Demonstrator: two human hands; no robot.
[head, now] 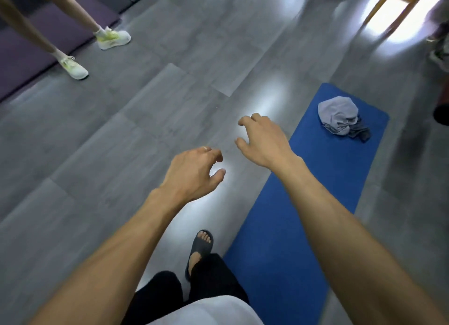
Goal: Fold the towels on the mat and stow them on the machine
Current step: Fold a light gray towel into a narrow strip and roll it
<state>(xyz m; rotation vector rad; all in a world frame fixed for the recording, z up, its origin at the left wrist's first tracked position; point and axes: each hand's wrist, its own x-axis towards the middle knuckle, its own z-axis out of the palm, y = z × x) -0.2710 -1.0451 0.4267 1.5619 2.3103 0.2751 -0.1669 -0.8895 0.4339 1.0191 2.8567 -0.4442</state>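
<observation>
A blue mat [303,203] lies on the grey floor at the right. On its far end sits a crumpled heap of towels [340,114], light grey on top with a darker grey one underneath. My left hand [194,174] hovers over the bare floor left of the mat, fingers loosely curled and holding nothing. My right hand [263,140] is stretched forward beside the mat's left edge, also loosely curled and holding nothing, well short of the towels. No machine is in view.
Another person's legs in white-and-yellow sneakers [113,38] stand at the upper left on the edge of a purple mat [36,45]. A wooden chair leg [379,8] shows at the top right. My foot in a dark sandal [200,249] is beside the blue mat.
</observation>
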